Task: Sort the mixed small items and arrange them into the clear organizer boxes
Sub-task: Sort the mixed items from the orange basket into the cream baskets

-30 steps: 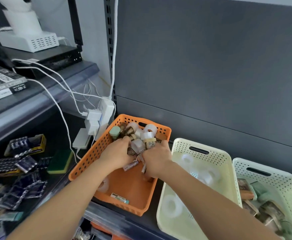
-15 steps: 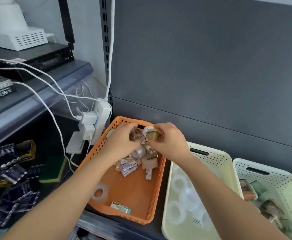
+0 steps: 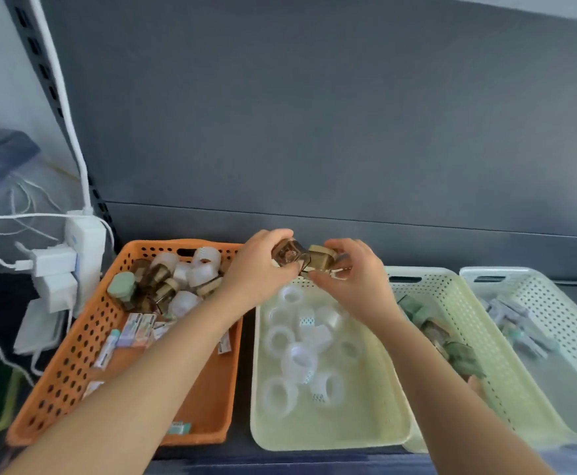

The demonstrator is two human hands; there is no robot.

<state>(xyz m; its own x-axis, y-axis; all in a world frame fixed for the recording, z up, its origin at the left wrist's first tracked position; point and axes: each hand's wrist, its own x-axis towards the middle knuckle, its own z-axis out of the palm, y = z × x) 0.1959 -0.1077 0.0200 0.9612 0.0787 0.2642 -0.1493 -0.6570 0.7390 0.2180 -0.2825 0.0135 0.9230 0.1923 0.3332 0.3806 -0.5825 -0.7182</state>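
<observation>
No text can be read. The small packets [image 3: 136, 329] in the orange basket [image 3: 74, 341] carry coloured printed labels, too blurred to make out, as is the single packet [image 3: 179, 428] at its near edge. The brown piece [image 3: 285, 257] pinched by the left hand [image 3: 256, 272] and the tan piece [image 3: 321, 260] gripped by the right hand [image 3: 355, 282] show no legible marking.

Single head-worn wide-angle view, close in, facing forward and steeply down: left arm [image 3: 136, 382] and right arm [image 3: 441, 389] enter from the bottom edge, orange basket [image 3: 74, 354] lower left, cream basket [image 3: 348, 426] centre, grey back panel [image 3: 314, 132] filling the upper half.
</observation>
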